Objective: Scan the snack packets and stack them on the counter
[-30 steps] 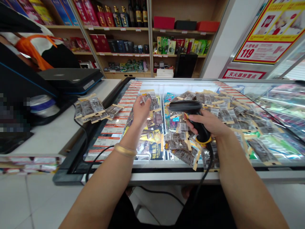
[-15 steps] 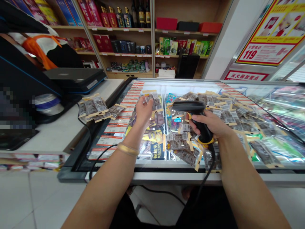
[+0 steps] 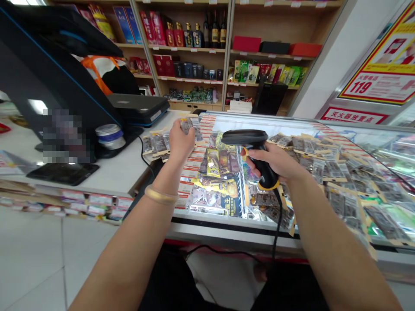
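Note:
My left hand (image 3: pixel 179 142) is closed on a small clear snack packet (image 3: pixel 191 125) with a tan edge, held up over the left end of the glass-topped freezer (image 3: pixel 227 220). Just left of it a small pile of like packets (image 3: pixel 155 143) lies on the white counter (image 3: pixel 116 172). My right hand (image 3: pixel 275 162) grips the handle of a black barcode scanner (image 3: pixel 249 142) with a yellow ring, its head pointing left toward the packet. Many more packets (image 3: pixel 324 168) are spread over the glass to the right.
A black till screen (image 3: pixel 48 77) and a closed laptop-like device (image 3: pixel 139 108) stand on the counter at left. A person in an orange vest (image 3: pixel 100 73) is behind the screen. Shelves of boxes and bottles (image 3: pixel 194 39) fill the back wall. The scanner cable (image 3: pixel 275 233) hangs down.
My left hand has carried the packet left, from over the freezer glass toward the pile on the counter. The view has swung left; the scanner hand stays roughly as it was.

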`<state>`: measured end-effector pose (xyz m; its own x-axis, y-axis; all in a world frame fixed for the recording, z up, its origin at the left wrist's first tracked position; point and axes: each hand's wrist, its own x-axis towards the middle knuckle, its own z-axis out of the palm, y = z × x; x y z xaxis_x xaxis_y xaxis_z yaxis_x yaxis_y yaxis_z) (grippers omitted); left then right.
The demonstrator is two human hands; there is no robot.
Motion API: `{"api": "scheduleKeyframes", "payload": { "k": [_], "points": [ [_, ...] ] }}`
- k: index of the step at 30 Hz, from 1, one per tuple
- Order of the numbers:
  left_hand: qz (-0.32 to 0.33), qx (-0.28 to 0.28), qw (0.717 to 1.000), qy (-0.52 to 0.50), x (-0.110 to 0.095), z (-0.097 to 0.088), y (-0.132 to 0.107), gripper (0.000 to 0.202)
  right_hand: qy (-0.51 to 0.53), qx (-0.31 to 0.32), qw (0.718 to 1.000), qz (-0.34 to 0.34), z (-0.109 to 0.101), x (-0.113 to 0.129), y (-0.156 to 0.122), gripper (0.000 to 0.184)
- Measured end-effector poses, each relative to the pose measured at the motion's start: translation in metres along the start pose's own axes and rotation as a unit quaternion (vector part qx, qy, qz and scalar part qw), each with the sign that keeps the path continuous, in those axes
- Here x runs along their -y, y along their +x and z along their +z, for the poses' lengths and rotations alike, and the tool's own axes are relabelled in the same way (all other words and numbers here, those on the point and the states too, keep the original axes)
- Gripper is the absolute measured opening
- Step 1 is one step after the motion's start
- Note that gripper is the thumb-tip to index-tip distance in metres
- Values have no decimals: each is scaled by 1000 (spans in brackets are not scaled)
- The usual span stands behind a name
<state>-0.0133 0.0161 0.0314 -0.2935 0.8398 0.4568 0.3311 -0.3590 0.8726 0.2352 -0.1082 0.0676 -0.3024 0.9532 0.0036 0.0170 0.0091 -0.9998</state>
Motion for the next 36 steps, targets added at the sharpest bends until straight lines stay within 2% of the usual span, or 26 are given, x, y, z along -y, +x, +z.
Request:
{"api": "scheduleKeyframes", "payload": {
  "k": [3, 6, 8, 11, 14, 16, 20, 27, 31, 36],
  "points": [
    [3, -1, 995, 98, 0, -23, 12, 66, -11, 29, 1000, -1, 15, -3, 13, 32],
    [-21, 26, 974, 223, -9, -34, 19, 83, -20, 44, 999, 1, 25, -6, 24, 31],
    [-24, 64, 947, 314, -14, -36, 20, 79, -21, 45, 999, 9, 31, -8, 30, 32],
    [-16, 111, 896, 429, -8, -33, 17, 53, -6, 39, 999, 31, 37, -13, 39, 33],
    [-5, 85, 875, 476, 9, -31, 10, 43, 17, 34, 998, 41, 39, -21, 46, 32],
    [0, 70, 873, 482, 22, -32, 7, 47, 21, 31, 998, 47, 38, -28, 50, 31],
    [11, 85, 878, 472, 33, -34, 4, 53, 24, 24, 998, 61, 39, -37, 57, 33],
    [11, 64, 901, 428, 22, -29, 7, 50, 39, -14, 998, 42, 39, -28, 47, 32],
    [9, 64, 904, 422, 8, -22, 7, 49, 46, -45, 997, 35, 20, -20, 29, 29],
    [22, 81, 906, 414, -12, 0, -4, 46, 52, -98, 993, 30, -18, -17, -4, 34]
  ]
}}
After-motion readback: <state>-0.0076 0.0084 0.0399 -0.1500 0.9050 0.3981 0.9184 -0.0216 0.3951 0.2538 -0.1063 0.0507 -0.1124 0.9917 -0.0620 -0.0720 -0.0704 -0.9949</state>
